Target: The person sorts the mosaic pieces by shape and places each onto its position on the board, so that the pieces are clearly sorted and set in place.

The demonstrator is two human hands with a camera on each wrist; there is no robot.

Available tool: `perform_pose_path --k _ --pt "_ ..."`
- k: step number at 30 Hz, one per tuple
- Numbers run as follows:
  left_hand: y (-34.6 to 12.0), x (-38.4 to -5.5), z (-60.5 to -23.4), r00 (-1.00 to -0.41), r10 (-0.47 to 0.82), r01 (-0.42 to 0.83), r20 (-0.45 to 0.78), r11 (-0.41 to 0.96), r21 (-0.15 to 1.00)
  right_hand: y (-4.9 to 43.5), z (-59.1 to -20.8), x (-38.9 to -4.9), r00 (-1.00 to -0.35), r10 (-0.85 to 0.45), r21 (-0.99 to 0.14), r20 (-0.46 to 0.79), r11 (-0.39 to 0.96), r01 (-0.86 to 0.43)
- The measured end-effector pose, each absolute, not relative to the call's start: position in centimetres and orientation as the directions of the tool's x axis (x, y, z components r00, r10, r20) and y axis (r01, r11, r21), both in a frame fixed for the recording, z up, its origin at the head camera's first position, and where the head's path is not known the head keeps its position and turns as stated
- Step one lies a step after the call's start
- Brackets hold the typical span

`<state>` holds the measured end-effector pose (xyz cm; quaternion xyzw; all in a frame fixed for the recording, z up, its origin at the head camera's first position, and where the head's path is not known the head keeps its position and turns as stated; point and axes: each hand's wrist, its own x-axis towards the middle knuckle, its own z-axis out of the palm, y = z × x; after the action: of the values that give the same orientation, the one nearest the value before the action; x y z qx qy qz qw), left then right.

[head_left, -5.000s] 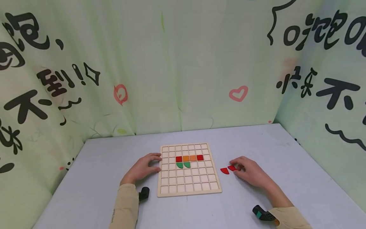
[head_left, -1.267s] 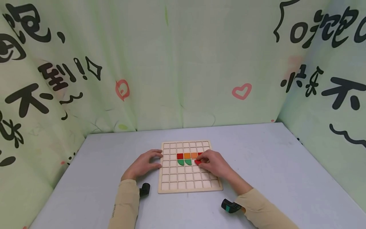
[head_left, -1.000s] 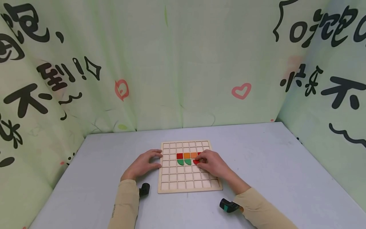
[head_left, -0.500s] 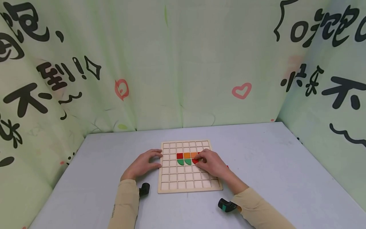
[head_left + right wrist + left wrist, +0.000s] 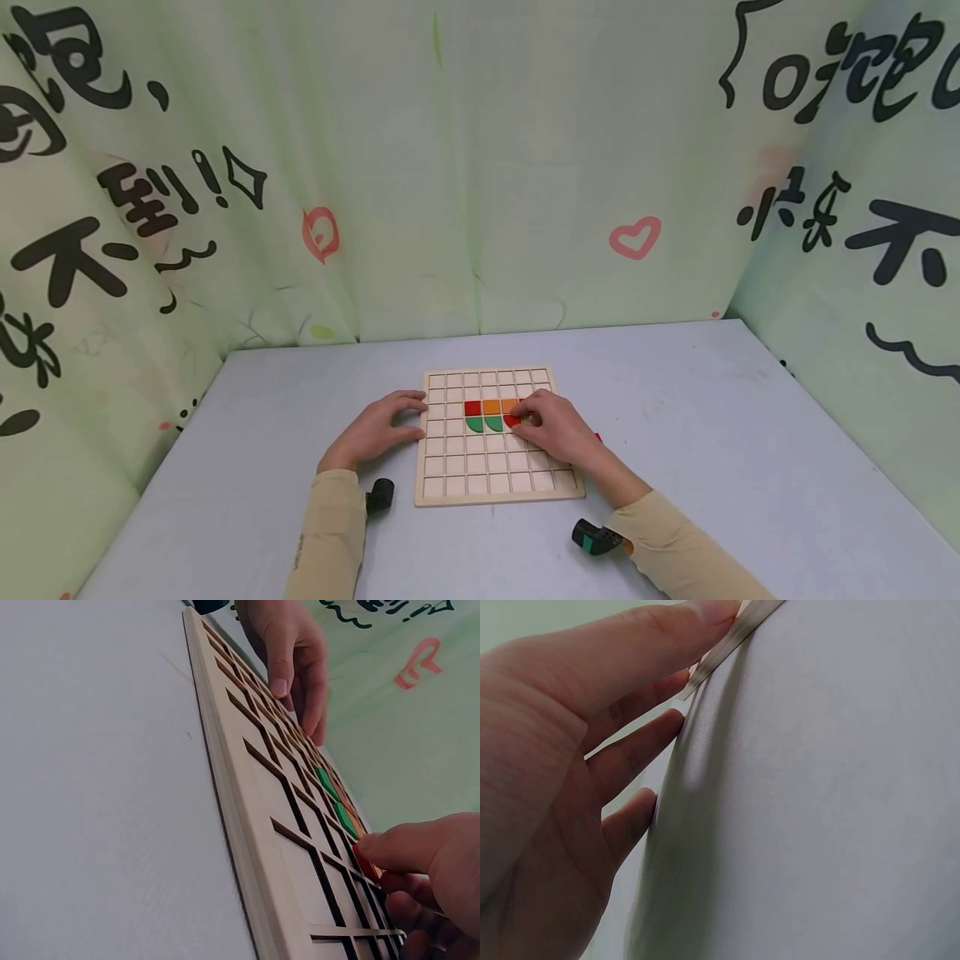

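Observation:
A square wooden grid board (image 5: 495, 501) lies on the table. My left hand (image 5: 377, 431) rests at its left edge, fingers extended; in the left wrist view the thumb (image 5: 641, 652) lies along the wooden side. My right hand (image 5: 557, 425) is over the board, with thumb and fingers pinching a red quarter-circle tile (image 5: 511, 422) in a cell right of two green quarter-circle tiles (image 5: 492, 423). From the right wrist view, the thumb presses on the red tile (image 5: 363, 860). Above the green tiles runs a row with a red square (image 5: 472, 408) and orange squares (image 5: 491, 407).
Another red tile (image 5: 597, 437) peeks out behind my right wrist, right of the board. Black wrist cameras (image 5: 381, 496) sit at both sleeves. A pale green curtain (image 5: 465, 183) with printed characters encloses the back and sides of the white table (image 5: 255, 467).
My right hand has come from the table on the right onto the board, bringing one red tile, then shifted slightly left. It barely moves in the last half second; the left hand stays at the edge.

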<state>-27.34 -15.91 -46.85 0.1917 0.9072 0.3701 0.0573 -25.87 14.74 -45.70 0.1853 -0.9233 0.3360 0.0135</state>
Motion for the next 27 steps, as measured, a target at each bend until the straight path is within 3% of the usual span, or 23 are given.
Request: perform_pose_path --k 27 --pt "-15.80 -27.34 -46.81 -0.925 0.379 0.292 0.028 0.660 0.692 14.66 -46.10 -25.91 -0.916 -0.346 -0.601 0.204 0.694 -0.396"
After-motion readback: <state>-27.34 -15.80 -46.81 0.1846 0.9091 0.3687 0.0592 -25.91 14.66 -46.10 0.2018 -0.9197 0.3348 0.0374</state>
